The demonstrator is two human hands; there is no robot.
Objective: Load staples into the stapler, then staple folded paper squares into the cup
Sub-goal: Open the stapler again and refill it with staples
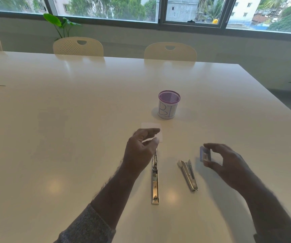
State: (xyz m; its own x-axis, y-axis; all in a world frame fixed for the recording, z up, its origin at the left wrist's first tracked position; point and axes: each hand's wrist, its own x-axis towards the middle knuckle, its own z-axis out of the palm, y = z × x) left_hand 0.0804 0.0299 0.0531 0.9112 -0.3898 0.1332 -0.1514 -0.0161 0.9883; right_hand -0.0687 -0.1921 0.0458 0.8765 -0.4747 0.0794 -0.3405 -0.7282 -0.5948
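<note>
Holding a small staple box, the right hand could drop it; the left hand, at 9 o'clock, hangs loose and holds nothing.

There is one view only, from a wide-angle camera worn on the person's head. It looks forward and down across the white desk, close above both forearms, which come in from the bottom edge of the frame. Far across the desk, chairs and a strip of window run along the top. Straight lines bow toward the edges of the frame.
</note>
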